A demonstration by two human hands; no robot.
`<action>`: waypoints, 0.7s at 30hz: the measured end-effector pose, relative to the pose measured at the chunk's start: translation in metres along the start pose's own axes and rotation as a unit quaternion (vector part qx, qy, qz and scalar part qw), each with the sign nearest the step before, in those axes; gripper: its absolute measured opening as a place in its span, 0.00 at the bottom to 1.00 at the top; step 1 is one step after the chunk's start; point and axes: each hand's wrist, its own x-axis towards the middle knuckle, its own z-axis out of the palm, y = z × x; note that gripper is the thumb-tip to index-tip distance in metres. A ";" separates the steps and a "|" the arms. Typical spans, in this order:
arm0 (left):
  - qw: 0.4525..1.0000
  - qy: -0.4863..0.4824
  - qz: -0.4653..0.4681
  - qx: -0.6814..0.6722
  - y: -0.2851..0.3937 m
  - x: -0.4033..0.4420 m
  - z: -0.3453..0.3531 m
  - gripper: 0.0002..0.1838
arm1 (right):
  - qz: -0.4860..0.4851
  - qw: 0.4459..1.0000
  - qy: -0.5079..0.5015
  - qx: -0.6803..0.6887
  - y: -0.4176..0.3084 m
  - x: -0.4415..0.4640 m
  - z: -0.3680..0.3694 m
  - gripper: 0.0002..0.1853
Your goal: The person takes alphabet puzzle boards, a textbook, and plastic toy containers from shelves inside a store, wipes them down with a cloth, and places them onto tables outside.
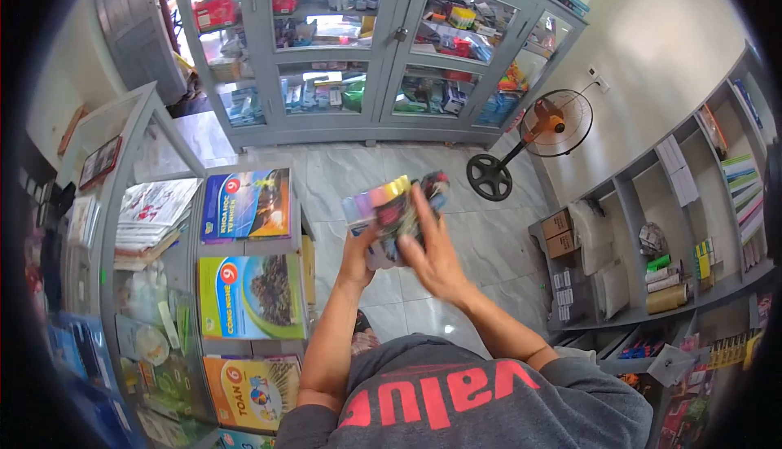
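In front of my chest, above the tiled floor, both hands are around a bunch of small colourful packs (391, 209). One pack has yellow, purple and blue bands; others look dark with pink and green patches. Blur hides their exact kind. My left hand (358, 255) is closed on the bunch from the left and below. My right hand (433, 260) lies against its right side, fingers pointing up and thumb across the front. Motion smears the right fingertips.
Textbooks (252, 296) lie in stacks on the left counter, beside a glass case (155, 135). A grey glass-door cabinet (326, 54) stands ahead. A standing fan (554, 127) is at the back right, and grey shelves (623, 184) with boxes and rolls line the right.
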 end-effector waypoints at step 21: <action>0.952 0.011 0.037 0.305 0.008 0.270 -0.013 0.45 | 0.033 0.982 -0.184 0.037 0.224 0.231 -0.048 0.25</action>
